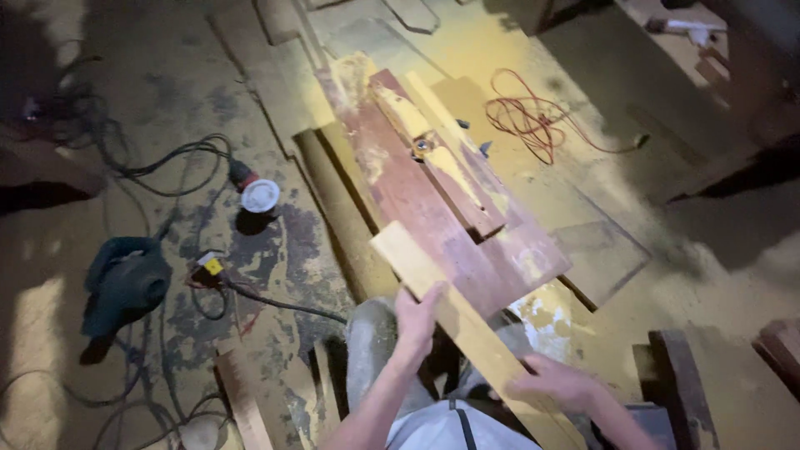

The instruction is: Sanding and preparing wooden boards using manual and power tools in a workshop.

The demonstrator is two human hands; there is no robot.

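My left hand grips the left edge of a long pale wooden plank that runs diagonally from the middle of the view down to the lower right. My right hand rests on top of the same plank nearer to me, fingers spread over it. The plank's far end lies on a reddish, sawdust-covered workbench board. On that board sits a narrower wooden strip with a small metal fitting.
Black cables trail over the dirty floor on the left, by a round white and red plug, a dark blower-like tool and a small yellow device. A red cord lies coiled on the right. Wood offcuts stand lower right.
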